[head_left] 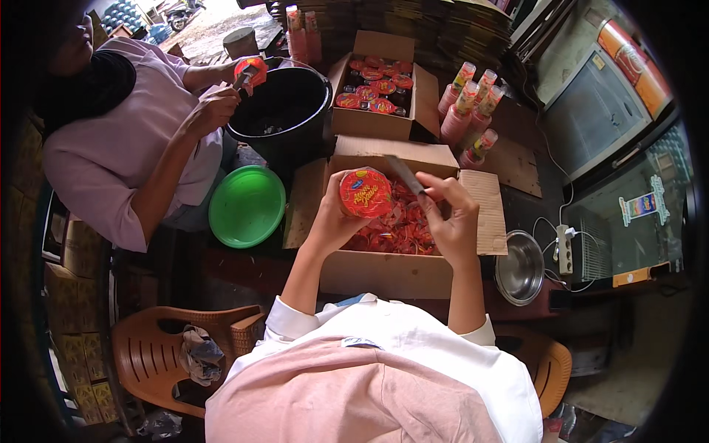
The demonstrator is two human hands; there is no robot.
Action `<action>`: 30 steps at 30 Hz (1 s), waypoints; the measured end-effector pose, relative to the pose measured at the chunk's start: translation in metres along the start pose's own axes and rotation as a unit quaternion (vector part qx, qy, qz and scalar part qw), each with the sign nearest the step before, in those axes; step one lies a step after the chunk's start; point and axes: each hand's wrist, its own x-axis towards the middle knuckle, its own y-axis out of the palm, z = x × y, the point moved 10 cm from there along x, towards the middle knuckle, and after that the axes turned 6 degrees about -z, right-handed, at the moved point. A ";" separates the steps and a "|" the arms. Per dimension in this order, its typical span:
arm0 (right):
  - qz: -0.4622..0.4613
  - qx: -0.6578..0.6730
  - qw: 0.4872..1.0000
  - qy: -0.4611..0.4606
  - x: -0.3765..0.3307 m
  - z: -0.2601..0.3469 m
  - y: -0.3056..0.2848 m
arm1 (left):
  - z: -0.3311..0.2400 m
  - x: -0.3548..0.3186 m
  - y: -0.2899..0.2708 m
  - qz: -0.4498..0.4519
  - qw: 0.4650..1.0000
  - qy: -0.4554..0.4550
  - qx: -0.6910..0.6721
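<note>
1. Pale pink cloth (332, 391) over a white shirt (473, 369) covers the wearer's torso at the lower edge.
2. Fingers of the left hand (332, 210) curl around the side of a red-lidded cup (365, 193), its printed lid tilted toward the camera.
3. Thumb and fingers of the right hand (452, 214) pinch a grey blade (405, 176), which points up and left, just beside the cup.
4. Both hands are above an open cardboard box (391, 277) filled with red pieces (406, 236).
5. To its left is a green basin (247, 207); to its right, a steel bowl (519, 267).
6. Beyond the basin, a co-worker (129, 140) holds another red-topped cup (249, 71) beside a black bucket (279, 111).
</note>
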 end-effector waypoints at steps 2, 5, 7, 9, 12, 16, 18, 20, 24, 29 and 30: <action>0.037 -0.036 0.998 -0.037 0.002 0.010 0.007 | 0.004 0.000 0.002 0.010 1.000 0.013 -0.007; 0.095 -0.068 0.990 -0.075 0.002 0.017 0.023 | 0.000 0.000 0.004 0.028 0.999 0.038 -0.026; 0.128 -0.098 0.978 -0.132 0.000 0.027 0.032 | 0.003 0.002 0.006 0.039 0.998 0.025 -0.053; 0.131 -0.110 0.975 -0.142 0.002 0.030 0.036 | 0.006 0.003 0.010 0.051 0.995 0.011 -0.080; 0.135 -0.134 0.971 -0.146 0.001 0.031 0.042 | 0.016 0.006 0.010 0.035 0.999 -0.018 -0.033; 0.144 -0.161 0.966 -0.142 0.002 0.028 0.048 | 0.020 0.010 0.004 0.005 1.000 -0.008 -0.024; 0.136 -0.154 0.968 -0.146 0.003 0.026 0.050 | 0.019 0.012 0.004 0.007 1.000 -0.008 -0.025; 0.126 -0.147 0.969 -0.151 0.004 0.026 0.050 | 0.018 0.013 0.006 0.014 0.999 -0.014 -0.035; 0.141 -0.160 0.968 -0.133 0.001 0.023 0.056 | 0.019 0.012 0.006 0.014 0.999 -0.023 -0.034; 0.140 -0.192 0.960 -0.146 -0.003 0.024 0.059 | 0.020 0.010 0.007 0.018 1.000 -0.011 -0.015; 0.140 -0.199 0.957 -0.156 -0.004 0.025 0.060 | 0.021 0.010 0.007 0.018 1.000 -0.011 -0.015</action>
